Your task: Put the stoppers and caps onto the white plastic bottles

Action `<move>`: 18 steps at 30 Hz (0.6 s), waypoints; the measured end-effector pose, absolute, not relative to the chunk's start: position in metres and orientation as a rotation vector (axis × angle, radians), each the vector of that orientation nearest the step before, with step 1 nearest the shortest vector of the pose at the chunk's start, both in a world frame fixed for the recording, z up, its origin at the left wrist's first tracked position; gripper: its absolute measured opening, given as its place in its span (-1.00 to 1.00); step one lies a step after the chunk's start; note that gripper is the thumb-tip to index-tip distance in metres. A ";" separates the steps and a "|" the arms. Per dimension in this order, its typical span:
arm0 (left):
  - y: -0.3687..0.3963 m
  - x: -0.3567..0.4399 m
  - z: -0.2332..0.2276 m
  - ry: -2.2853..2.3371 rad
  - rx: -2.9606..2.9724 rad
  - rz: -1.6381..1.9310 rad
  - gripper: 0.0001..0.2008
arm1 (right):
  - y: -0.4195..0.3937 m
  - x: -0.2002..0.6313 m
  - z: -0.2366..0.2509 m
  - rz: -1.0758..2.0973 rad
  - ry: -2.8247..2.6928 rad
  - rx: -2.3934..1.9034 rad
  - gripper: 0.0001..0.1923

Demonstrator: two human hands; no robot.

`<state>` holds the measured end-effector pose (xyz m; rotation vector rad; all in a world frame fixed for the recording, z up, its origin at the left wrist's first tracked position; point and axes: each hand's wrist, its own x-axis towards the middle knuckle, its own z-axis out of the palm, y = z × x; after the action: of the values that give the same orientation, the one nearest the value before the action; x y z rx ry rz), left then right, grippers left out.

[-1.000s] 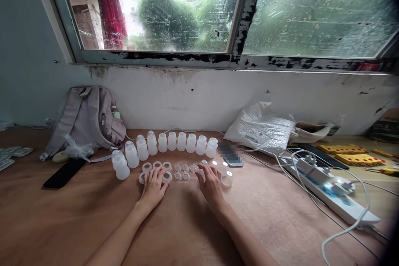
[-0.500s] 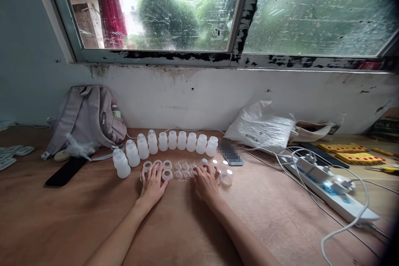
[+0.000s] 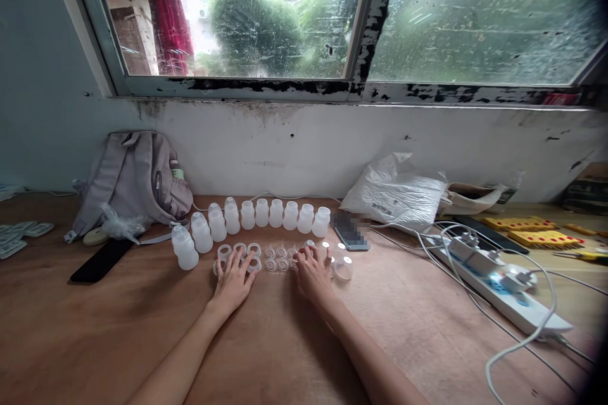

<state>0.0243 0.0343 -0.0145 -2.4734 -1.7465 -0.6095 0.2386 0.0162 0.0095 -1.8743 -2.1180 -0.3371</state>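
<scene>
both hands lie palm down on the wooden worktop [image 3: 294, 342], fingers spread and holding nothing. the left hand [image 3: 234, 280] rests with its fingertips on a cluster of white rings [image 3: 240, 252], some of them hidden under the fingers. the right hand [image 3: 312, 273] rests just beside it, fingertips among the small clear caps [image 3: 278, 257] and touching the ones nearest a wider clear cap [image 3: 342, 271] on its right. behind both groups a curved row of white plastic bottles [image 3: 247, 218] stands upright, apart from the hands. a grey backpack [image 3: 130, 180] leans against the wall at the left, with a black phone [image 3: 101, 261] lying flat before it. to the right lie a white plastic bag [image 3: 399, 193] and a power strip [image 3: 503, 294] with white cables.
</scene>
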 end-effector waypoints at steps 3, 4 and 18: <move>0.034 0.024 -0.015 -1.739 -2.468 -0.612 -0.58 | 0.017 0.237 0.011 -0.346 -2.111 -1.891 -0.67; 0.034 0.024 -0.015 -1.738 -2.467 -0.612 -0.57 | 0.016 0.237 0.012 -0.345 -2.107 -1.896 -0.68; 0.034 0.024 -0.015 -1.741 -2.483 -0.611 -0.57 | 0.020 0.243 0.011 -0.331 -2.109 -1.902 -0.74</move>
<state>0.0244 0.0340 -0.0149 -2.4832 -1.7415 -0.6109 0.2426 0.0200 0.0112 -1.9018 -2.1088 -0.3306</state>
